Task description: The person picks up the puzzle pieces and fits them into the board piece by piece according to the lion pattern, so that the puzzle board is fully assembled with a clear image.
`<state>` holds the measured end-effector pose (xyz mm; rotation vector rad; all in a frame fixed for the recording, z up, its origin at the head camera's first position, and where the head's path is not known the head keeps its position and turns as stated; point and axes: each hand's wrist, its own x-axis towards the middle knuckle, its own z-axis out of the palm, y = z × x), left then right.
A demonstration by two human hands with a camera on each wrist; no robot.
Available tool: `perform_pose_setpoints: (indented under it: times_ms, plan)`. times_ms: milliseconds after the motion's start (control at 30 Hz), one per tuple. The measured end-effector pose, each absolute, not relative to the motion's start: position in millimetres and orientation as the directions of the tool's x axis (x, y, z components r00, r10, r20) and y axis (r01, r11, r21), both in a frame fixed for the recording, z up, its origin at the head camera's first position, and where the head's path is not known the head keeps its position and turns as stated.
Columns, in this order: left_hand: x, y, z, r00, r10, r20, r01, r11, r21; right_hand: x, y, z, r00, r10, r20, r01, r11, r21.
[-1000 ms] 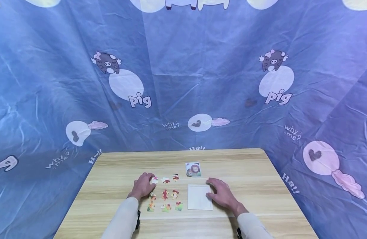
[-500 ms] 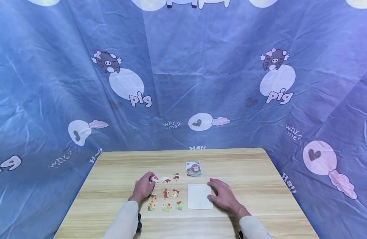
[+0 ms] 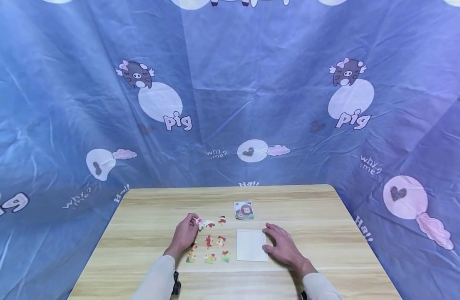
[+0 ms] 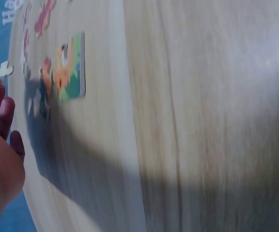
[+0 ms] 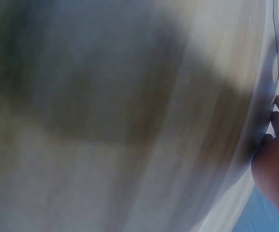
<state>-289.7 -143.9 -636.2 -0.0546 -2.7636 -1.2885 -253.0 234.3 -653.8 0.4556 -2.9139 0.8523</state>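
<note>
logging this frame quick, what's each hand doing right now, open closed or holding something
Left hand: holding a puzzle piece, pinched at its edge.
Right hand: open, at the right edge of the white tray.

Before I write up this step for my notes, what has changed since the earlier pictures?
The left hand has shifted slightly to the right, carrying the pink-white puzzle piece toward the next piece in the far row. The right hand stayed at the right edge of the white tray; the lion card and other pieces stayed put.
</note>
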Motion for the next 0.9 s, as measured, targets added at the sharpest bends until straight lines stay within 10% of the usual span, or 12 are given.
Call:
perform_pose_setpoints:
  times_ms: [900]
  plan:
    - [-287, -90, -631, -0.979, 0.171, 0.108, 0.182, 0.515, 0.838, -241, 235, -657, -0.933, -0.278, 0.228, -0.349, 0.852, -0.391]
